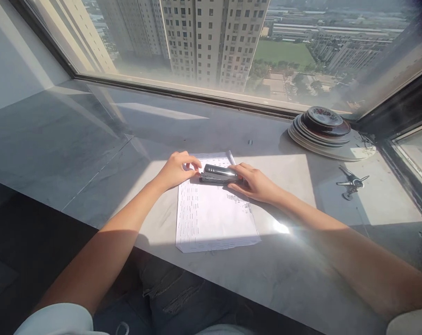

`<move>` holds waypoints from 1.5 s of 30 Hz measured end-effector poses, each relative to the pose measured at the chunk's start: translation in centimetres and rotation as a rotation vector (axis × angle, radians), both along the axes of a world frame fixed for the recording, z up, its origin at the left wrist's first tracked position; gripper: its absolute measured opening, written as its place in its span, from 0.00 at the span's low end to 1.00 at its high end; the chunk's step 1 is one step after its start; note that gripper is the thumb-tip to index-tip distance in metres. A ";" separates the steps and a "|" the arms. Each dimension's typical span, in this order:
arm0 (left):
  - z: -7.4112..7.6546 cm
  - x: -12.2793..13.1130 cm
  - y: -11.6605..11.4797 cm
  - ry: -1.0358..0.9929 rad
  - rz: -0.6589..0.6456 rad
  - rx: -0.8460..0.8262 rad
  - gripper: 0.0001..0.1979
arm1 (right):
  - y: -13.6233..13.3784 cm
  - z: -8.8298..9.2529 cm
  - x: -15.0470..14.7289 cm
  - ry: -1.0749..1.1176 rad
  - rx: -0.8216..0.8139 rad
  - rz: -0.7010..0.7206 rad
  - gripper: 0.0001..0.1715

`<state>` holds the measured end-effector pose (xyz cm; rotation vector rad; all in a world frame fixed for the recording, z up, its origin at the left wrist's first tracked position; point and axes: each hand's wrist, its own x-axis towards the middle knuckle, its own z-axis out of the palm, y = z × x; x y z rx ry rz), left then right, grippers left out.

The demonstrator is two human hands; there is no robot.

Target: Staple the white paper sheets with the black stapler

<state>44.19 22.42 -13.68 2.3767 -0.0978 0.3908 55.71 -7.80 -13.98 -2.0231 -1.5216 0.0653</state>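
a wide grey stone window ledge (92,139) in hard sunlight, tower blocks far below through the glass. at the centre lies a printed sheet of paper (214,214), maybe several sheets stacked, i cannot tell, and across its top edge sits a black stapler (220,174), lying flat and pointing toward nine o'clock.

the left hand (176,170) comes in from seven o'clock, fingers curled loosely, fingertips on the paper's top left corner right at the stapler's nose, pinning the sheet rather than gripping anything. the right hand (254,184) reaches in from four o'clock, fingers partly open and laid along the stapler's rear end, touching it, not clenched around it.

to do this well, i'd judge: keep that corner flat and square under the jaw, hold the paper steady with the left, and press straight down so nothing skews.

off at two o'clock, a stack of plates (322,128); at three o'clock, a bunch of keys (352,182), well apart from the paper.
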 end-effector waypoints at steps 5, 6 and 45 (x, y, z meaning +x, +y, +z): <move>-0.4 0.2 -1.0 -0.033 0.013 0.050 0.04 | 0.4 -0.3 0.1 -0.029 0.006 0.005 0.24; -0.6 0.2 -1.2 -0.040 0.033 0.064 0.04 | 0.4 -0.3 0.1 -0.035 0.006 0.009 0.24; 2.0 -4.0 10.5 -0.350 0.163 -1.481 0.38 | -1.6 -1.6 11.0 -0.145 -0.309 -0.321 0.48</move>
